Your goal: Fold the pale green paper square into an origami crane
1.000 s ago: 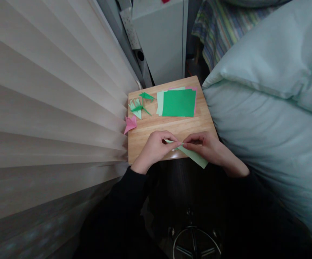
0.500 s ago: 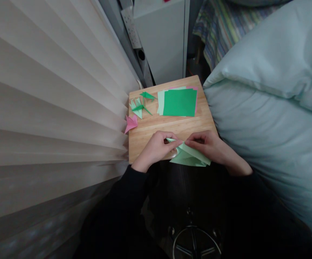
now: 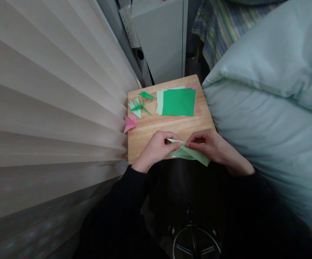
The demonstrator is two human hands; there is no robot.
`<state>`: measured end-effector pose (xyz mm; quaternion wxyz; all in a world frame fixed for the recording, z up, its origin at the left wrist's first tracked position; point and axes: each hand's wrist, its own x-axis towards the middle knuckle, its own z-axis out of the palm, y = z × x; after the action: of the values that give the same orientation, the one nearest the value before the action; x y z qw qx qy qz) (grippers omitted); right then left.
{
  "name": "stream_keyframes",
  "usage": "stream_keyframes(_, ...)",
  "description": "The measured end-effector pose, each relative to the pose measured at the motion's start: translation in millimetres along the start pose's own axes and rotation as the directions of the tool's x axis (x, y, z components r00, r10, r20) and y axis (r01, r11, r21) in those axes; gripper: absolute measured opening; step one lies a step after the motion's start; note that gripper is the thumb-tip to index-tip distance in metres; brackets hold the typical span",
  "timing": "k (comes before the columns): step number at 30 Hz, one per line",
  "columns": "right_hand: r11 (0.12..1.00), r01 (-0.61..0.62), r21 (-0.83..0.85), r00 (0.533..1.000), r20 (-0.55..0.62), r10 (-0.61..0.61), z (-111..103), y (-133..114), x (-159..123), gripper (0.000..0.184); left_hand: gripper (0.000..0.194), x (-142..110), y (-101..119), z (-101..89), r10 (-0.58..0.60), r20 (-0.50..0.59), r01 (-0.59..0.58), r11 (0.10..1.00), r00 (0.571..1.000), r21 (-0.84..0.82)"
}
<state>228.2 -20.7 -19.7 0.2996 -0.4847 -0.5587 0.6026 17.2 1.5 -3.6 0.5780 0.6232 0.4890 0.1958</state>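
A folded piece of light green paper (image 3: 190, 154) sits at the near edge of a small wooden table (image 3: 145, 133), with one corner hanging over the edge. My left hand (image 3: 156, 148) pinches its left end with curled fingers. My right hand (image 3: 211, 146) pinches its upper edge from the right. Both hands are closed on the paper. Dark sleeves cover both forearms.
A stack of flat sheets topped by a dark green sheet (image 3: 179, 102) lies at the table's far side. Folded green paper figures (image 3: 140, 104) and a pink one (image 3: 130, 123) sit at the left. Pleated blinds (image 3: 50, 100) close in on the left, pale bedding (image 3: 266, 108) on the right.
The light green paper spread open half a second ago and is now folded flatter again. Both hands stayed at the table's near edge, fingers shifting slightly along the paper.
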Motion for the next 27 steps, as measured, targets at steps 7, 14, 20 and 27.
stream_keyframes(7, 0.998, -0.013, -0.059, 1.0, -0.016, 0.012, 4, 7, 3, 0.029, 0.014, 2, -5, 3.1, 0.114, -0.082, -0.108, 0.992, 0.99, 0.071)
stream_keyframes(14, 0.961, 0.002, -0.278, 1.0, -0.012, -0.006, 1, 9, 4, 0.03, 0.015, 3, 1, -8.9, 0.095, -0.174, -0.057, 0.975, 0.98, 0.213)
stream_keyframes(20, 0.949, 0.142, -0.282, 0.978, -0.108, -0.178, 8, 12, 3, 0.059, 0.017, 6, -8, -14.2, -0.011, -0.31, 0.063, 0.986, 0.951, 0.157)
stream_keyframes(27, 0.917, 0.082, -0.391, 0.938, -0.28, -0.204, 2, -3, 1, 0.023, 0.041, 5, -4, -11.3, -0.146, -0.338, 0.024, 0.94, 0.93, -0.341)
